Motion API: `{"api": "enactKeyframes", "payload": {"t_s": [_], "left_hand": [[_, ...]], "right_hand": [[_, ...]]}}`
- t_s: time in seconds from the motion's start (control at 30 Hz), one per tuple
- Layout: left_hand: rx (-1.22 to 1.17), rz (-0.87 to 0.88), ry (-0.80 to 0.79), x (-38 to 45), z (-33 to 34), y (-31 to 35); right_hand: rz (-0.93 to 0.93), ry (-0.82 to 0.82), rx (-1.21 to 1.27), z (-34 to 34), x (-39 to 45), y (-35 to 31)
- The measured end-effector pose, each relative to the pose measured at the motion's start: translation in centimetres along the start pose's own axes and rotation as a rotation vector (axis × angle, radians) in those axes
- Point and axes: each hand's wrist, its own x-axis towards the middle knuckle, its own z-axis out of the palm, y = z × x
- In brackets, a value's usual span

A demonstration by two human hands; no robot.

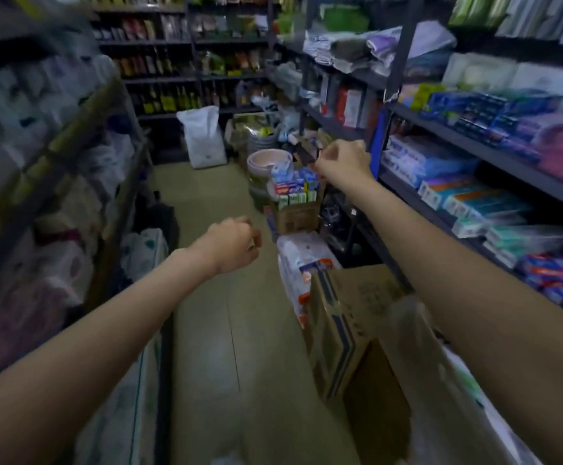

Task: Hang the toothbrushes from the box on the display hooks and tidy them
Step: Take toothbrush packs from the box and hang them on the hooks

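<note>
Aisle floor (213,330) between stocked shelves (474,156); left hand (230,245) clenched empty, right hand (344,159) curled, grasp unclear.

Nothing can be read with any certainty. The cardboard box (347,330) at about four o'clock carries dark printed characters on its top flap, too blurred to make out. The small toothpaste cartons (295,187) stacked near one o'clock show red and blue brand panels, but the letters are smeared. The packets on the shelf (494,152) at two o'clock bear labels that are likewise illegible.
</note>
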Motion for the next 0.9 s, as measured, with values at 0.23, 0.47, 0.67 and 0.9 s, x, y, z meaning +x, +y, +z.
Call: {"api": "enactKeyframes", "payload": {"t_s": [0.23,0.47,0.67,0.9], "left_hand": [[-0.142,0.3,0.055,20.5,-5.2,-7.2],[-0.235,0.513,0.272,41.5,-9.1,-7.7],[-0.275,0.61,0.317,54.1,-11.1,-9.1],[-0.391,0.821,0.365,65.6,-13.8,-6.7]], "right_hand": [[0.192,0.266,-0.114,-1.8,15.2,2.2],[0.21,0.537,-0.223,-3.5,30.9,4.7],[0.288,0.64,-0.238,-2.1,40.2,5.0],[0.413,0.856,-0.307,-5.2,44.4,6.7]]}}
